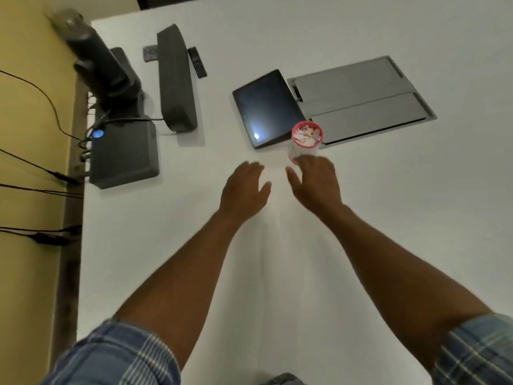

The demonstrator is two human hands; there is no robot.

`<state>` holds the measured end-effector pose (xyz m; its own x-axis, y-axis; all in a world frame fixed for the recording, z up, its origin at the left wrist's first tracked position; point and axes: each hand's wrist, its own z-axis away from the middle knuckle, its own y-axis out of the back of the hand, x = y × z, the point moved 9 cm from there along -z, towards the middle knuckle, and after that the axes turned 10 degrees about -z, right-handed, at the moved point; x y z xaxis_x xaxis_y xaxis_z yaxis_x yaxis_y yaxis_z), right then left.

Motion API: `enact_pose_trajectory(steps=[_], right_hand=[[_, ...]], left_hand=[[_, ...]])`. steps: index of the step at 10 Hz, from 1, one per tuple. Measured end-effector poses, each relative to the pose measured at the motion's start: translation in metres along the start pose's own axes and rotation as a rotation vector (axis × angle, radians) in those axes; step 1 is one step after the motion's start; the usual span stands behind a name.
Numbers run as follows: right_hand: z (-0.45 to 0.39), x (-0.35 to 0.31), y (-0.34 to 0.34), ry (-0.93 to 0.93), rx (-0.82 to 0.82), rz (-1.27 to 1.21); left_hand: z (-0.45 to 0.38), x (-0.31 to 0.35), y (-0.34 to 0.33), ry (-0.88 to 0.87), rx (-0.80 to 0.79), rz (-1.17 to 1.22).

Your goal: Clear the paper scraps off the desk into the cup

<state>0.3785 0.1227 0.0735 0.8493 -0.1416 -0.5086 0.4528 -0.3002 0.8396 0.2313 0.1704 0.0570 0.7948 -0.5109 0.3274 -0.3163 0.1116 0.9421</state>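
White desk (388,218), blurred hands (244,187), cup (304,150) base hidden

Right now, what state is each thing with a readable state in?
Pink-rimmed white paper cup: upright, filled with paper scraps.
Black tablet: lying flat, screen dark.
Grey metal desk hatch: closed.
Dark grey box: blue light on.
Left hand: open, empty.
Right hand: open, beside cup.

Dim, soft indoor light; motion-blurred hands (280,184), glare spot on tablet (256,136), wide-angle edge bending.

Bare forearms, rolled blue plaid sleeves (119,354), white check lines
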Motion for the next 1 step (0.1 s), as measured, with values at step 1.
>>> enact_pose_trajectory(steps=[1], right_hand=[[0.04, -0.0231, -0.0253, 0.002, -0.185, -0.037]], left_hand=[[0.064, -0.0268, 0.003, 0.087, -0.004, -0.019]])
